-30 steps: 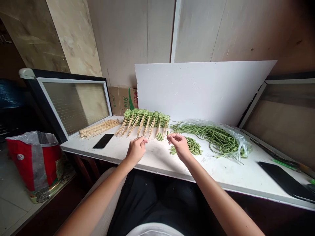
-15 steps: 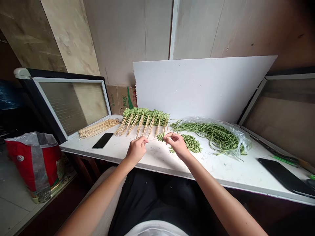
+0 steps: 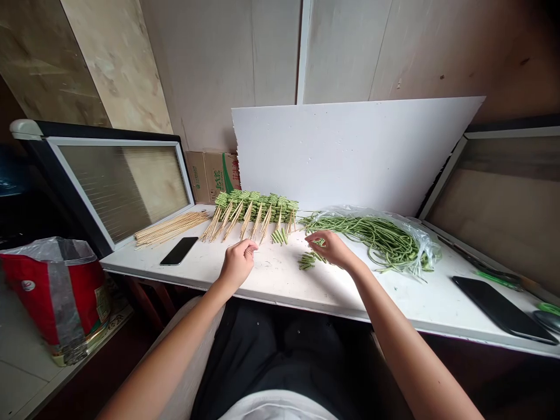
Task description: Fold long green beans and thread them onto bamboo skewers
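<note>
My left hand (image 3: 238, 262) is closed in a pinch on a thin skewer, barely visible against the white table. Short cut pieces of green bean (image 3: 280, 235) are threaded side by side at the skewer's far end. My right hand (image 3: 335, 248) hovers over a pile of cut bean pieces (image 3: 307, 261), fingers curved and apart, with no piece seen in its grasp. The hand hides much of that pile. Behind the hands lies a stack of filled bean skewers (image 3: 258, 204), their bare stick ends pointing toward me.
Bare bamboo skewers (image 3: 170, 227) lie at the left, beside a phone (image 3: 179, 251). Long whole beans (image 3: 376, 236) lie on a plastic bag at the right. Another dark phone-like slab (image 3: 499, 306) is near the right edge. A white board (image 3: 354, 154) stands behind the table (image 3: 271, 283).
My right hand has let go of the threaded bean pieces and moved right over the pile. The left hand still holds the skewer. The view has shifted slightly.
</note>
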`<act>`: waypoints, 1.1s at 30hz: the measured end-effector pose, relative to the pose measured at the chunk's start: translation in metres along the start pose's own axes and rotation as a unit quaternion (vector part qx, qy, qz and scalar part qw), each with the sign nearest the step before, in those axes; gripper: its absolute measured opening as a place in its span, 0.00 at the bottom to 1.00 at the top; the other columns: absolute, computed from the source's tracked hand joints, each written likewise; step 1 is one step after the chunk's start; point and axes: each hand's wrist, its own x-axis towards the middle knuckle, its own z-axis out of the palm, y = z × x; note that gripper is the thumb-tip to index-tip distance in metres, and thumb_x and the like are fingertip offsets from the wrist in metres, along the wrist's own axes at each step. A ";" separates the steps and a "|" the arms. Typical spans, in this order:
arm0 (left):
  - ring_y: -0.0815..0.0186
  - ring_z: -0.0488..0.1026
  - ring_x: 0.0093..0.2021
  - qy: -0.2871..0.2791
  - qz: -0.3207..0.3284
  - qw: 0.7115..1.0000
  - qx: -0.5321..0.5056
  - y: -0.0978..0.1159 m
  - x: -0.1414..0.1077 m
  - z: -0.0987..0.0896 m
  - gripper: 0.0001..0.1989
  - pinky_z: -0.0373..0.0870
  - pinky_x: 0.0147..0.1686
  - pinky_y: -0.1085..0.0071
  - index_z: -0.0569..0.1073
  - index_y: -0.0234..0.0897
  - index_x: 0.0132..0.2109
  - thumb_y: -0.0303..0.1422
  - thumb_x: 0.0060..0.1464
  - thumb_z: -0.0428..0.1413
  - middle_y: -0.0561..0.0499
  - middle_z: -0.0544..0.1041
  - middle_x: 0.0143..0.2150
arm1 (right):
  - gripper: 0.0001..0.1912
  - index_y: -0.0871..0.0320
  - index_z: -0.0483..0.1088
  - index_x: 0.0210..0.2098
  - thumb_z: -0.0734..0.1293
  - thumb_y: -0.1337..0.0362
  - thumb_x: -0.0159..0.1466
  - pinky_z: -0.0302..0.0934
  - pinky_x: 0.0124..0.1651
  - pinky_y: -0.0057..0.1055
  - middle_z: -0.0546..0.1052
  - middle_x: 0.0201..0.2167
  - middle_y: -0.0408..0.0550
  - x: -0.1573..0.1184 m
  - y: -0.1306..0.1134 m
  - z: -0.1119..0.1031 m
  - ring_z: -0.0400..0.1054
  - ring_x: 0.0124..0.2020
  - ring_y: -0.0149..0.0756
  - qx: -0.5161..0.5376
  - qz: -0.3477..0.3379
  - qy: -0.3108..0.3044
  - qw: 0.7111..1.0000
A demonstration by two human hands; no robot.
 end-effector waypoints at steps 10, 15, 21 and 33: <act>0.65 0.72 0.28 -0.045 -0.022 0.999 -0.018 -0.001 -0.002 0.004 0.10 0.65 0.32 0.72 0.77 0.37 0.36 0.26 0.62 0.52 0.53 0.76 0.26 | 0.15 0.53 0.84 0.41 0.64 0.69 0.68 0.63 0.52 0.37 0.84 0.41 0.53 -0.002 0.044 0.027 0.71 0.49 0.49 -0.211 0.062 -0.079 0.972; 0.66 0.72 0.28 -0.053 -0.015 0.998 -0.025 -0.002 -0.003 0.005 0.10 0.65 0.33 0.72 0.77 0.38 0.37 0.26 0.63 0.51 0.53 0.75 0.26 | 0.11 0.54 0.84 0.38 0.67 0.66 0.68 0.62 0.48 0.39 0.83 0.40 0.56 -0.005 0.029 0.035 0.68 0.50 0.54 -0.250 0.063 -0.077 0.963; 0.66 0.72 0.28 -0.064 -0.012 0.997 -0.031 -0.004 -0.004 0.008 0.11 0.66 0.32 0.71 0.77 0.38 0.37 0.27 0.64 0.51 0.53 0.75 0.26 | 0.04 0.55 0.82 0.35 0.73 0.68 0.62 0.63 0.49 0.40 0.83 0.36 0.55 -0.003 0.017 0.034 0.70 0.50 0.54 -0.211 0.055 -0.054 0.974; 0.65 0.76 0.28 0.061 0.036 0.997 0.026 0.017 0.023 -0.054 0.09 0.69 0.33 0.72 0.79 0.38 0.38 0.31 0.65 0.54 0.52 0.78 0.27 | 0.15 0.52 0.76 0.37 0.77 0.49 0.59 0.66 0.45 0.32 0.81 0.43 0.46 0.001 -0.038 -0.005 0.74 0.49 0.39 0.553 0.070 0.035 0.830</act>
